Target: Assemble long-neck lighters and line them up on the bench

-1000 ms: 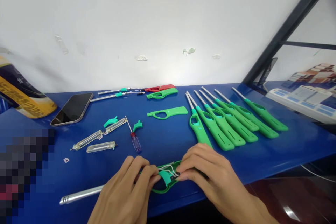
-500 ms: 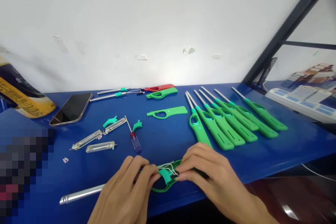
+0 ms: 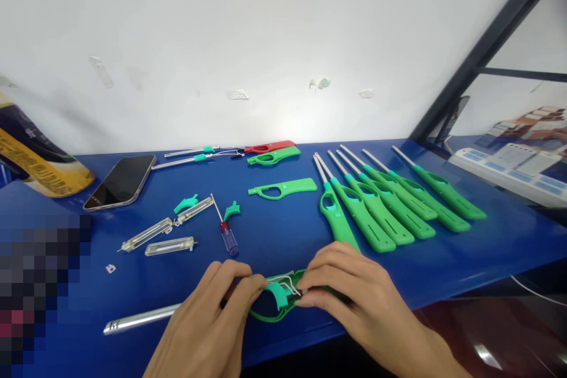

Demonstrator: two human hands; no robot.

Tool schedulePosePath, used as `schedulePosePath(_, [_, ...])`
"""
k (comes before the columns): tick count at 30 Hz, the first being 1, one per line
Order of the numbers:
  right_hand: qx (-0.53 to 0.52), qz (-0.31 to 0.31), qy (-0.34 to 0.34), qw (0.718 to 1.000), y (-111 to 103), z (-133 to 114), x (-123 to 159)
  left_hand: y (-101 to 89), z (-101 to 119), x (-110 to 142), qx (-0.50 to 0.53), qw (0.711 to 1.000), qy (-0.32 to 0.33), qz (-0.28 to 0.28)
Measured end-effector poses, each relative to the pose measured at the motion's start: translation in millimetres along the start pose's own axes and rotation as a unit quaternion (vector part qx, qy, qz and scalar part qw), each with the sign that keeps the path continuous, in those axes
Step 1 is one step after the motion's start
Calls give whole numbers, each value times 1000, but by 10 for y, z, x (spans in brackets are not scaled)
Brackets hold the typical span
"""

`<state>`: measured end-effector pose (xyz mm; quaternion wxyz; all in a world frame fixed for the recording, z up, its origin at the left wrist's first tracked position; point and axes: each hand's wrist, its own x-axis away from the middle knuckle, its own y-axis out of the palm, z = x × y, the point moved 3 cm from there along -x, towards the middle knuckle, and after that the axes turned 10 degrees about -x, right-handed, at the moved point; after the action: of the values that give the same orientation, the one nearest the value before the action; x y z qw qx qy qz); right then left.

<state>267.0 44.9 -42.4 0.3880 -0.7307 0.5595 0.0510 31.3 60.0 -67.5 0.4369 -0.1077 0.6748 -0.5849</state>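
At the table's front edge lies an opened green lighter casing (image 3: 270, 315) with a teal trigger (image 3: 279, 294) and white wires (image 3: 289, 283) inside. Its metal tube (image 3: 142, 318) points out to the left. My left hand (image 3: 208, 319) is closed on the casing at the tube end, beside the trigger; its fingers hide that part. My right hand (image 3: 349, 289) pinches a small dark piece (image 3: 303, 293) where the wires end, over the casing's handle. Most of the handle is hidden under the right hand.
Several green lighters (image 3: 381, 218) lie in a fan at right. Loose casing halves (image 3: 286, 189) lie behind my hands. To the left are a screwdriver (image 3: 229, 239), clear fuel tanks (image 3: 169, 246), teal triggers (image 3: 231, 211), a phone (image 3: 120, 182) and a yellow-and-black can (image 3: 48, 156).
My left fingers have shifted slightly left and up along the casing, and the metal tube has moved a little right. My right hand stays in almost the same pinch.
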Motion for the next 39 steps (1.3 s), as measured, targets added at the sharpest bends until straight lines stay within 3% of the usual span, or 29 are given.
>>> schedulePosePath(24, [11,7,24,1000,7,-13,8,-47,20,-75,15,1000,-4,19])
schedulePosePath(35, [16,0,27,1000,7,-15,17,-62,54,-27,-51,998,41,-12])
schedulePosePath(39, [18,1,22,1000,9,-15,19,-84,86,-64,-34,999,13,9])
